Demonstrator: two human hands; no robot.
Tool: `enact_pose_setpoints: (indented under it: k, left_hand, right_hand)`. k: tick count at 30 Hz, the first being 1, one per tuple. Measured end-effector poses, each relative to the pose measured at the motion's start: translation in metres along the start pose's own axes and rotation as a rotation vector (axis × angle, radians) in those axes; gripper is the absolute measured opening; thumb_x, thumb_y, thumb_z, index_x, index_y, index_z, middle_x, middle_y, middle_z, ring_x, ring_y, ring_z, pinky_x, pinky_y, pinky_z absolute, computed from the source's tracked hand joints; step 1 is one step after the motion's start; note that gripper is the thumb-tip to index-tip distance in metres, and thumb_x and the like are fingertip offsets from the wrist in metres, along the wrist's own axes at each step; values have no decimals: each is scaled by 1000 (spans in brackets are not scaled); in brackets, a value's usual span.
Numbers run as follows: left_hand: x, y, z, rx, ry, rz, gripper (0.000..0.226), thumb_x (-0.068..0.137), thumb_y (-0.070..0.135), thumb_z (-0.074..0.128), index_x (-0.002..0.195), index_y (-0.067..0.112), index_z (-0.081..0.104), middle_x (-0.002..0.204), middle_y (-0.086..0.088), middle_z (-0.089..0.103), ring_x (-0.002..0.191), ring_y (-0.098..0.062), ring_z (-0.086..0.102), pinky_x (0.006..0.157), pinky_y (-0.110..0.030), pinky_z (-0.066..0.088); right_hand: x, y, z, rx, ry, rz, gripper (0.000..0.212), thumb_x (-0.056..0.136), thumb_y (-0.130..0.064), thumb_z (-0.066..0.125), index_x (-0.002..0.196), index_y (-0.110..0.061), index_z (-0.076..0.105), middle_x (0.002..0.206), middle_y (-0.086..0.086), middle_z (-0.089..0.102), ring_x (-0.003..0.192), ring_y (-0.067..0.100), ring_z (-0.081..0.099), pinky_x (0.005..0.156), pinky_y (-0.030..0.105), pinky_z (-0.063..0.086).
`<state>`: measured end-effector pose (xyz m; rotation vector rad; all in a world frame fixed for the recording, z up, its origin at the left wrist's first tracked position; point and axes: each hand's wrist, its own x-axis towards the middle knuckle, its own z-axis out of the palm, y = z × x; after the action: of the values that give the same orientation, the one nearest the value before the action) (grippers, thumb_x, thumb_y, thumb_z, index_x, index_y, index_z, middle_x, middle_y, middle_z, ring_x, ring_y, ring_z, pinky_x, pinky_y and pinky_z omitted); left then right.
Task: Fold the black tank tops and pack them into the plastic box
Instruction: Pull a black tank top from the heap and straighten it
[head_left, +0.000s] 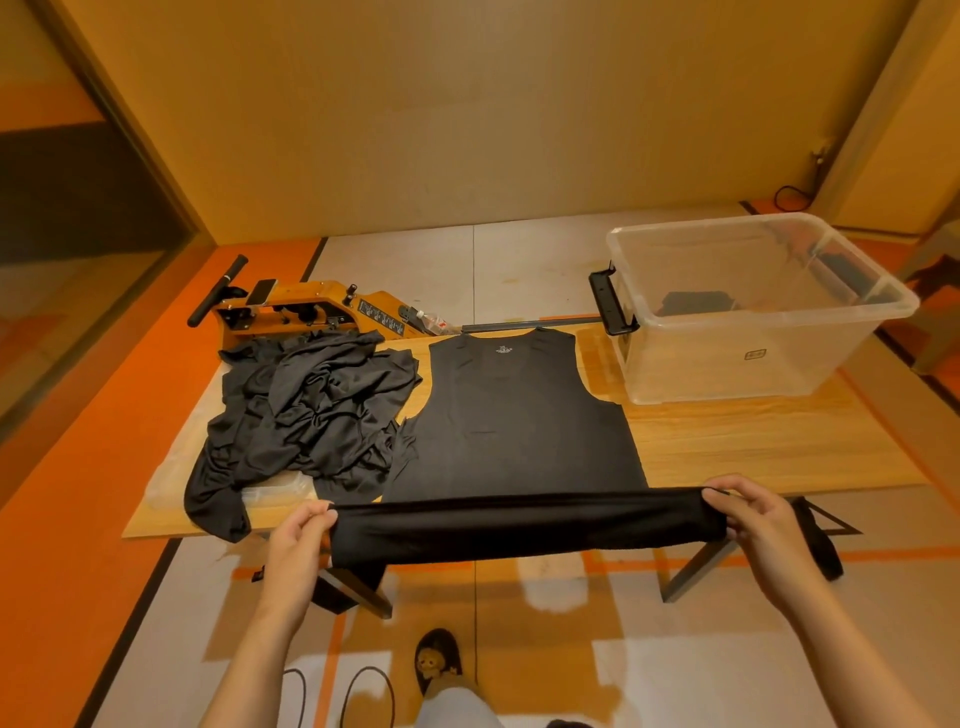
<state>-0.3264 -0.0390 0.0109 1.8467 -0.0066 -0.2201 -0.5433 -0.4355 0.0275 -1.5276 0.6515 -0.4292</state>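
A low wooden table (753, 441) stands on a floor of orange and pale grey panels, with a plain tan wall behind it. There is only the head view, looking forward and down over the near edge of the table.

A black tank top (519, 415) lies spread flat on the middle of the table, neck toward the wall. Its hem end hangs off the near edge and is held up in the air, stretched into a dark band between the two hands. The left hand (296, 540) pinches the left corner of the hem, fingers closed on the cloth. The right hand (748, 514) pinches the right corner the same way. The hands are well apart, at the full width of the garment.

To the left of the spread top, touching its side, sits a crumpled pile of black tank tops (306, 410), one piece drooping over the table's near edge.

At the far right corner of the table stands a clear plastic box (753, 364), open at the top, with a black latch handle on its left end. Something dark lies on its bottom.

Behind the pile, on the floor, is an orange machine (291, 312) with a black handle.
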Motion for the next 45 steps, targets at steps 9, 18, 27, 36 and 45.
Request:
enact_pose_setpoints:
  k: [9, 18, 27, 36, 45]
  left_hand:
    - [61, 29, 18, 43, 5, -11, 15, 97, 14, 50, 86, 13, 59, 91, -7, 60, 94, -30, 58, 81, -46, 48]
    - [158, 52, 47, 68, -14, -53, 16, 100, 16, 48, 97, 9, 62, 101, -12, 62, 94, -26, 59, 72, -31, 48]
    - [238, 57, 114, 280, -133, -114, 32, 98, 17, 55, 129, 10, 52, 114, -4, 59, 111, -22, 56, 96, -33, 39]
    - [195, 137, 289, 65, -740, -89, 72, 94, 35, 58, 153, 25, 17, 154, 4, 29, 140, -14, 32, 112, -34, 33]
    - [152, 158, 389, 33, -798, -55, 82, 80, 63, 62, 149, 38, 27, 162, 4, 7, 146, -18, 20, 117, -45, 25]
  right_hand:
    - [63, -13, 29, -59, 47, 24, 8, 91, -6, 60, 86, -11, 64, 88, 5, 64, 89, 18, 59, 75, 30, 45]
    - [148, -26, 67, -90, 201, 39, 10, 92, -8, 60, 84, -13, 62, 83, 1, 64, 79, 4, 58, 64, 11, 45]
    - [200, -2, 90, -134, 355, 173, 35, 90, -29, 66, 120, -12, 58, 110, 1, 61, 101, 14, 57, 82, 25, 43]
    - [188, -14, 44, 211, 556, 228, 76, 81, -63, 52, 139, -16, 38, 125, 1, 54, 118, 18, 53, 95, 35, 44]
    - [218, -30, -30, 196, 690, 218, 73, 83, -57, 62, 143, -29, 30, 145, 6, 42, 129, 24, 44, 106, 50, 40]
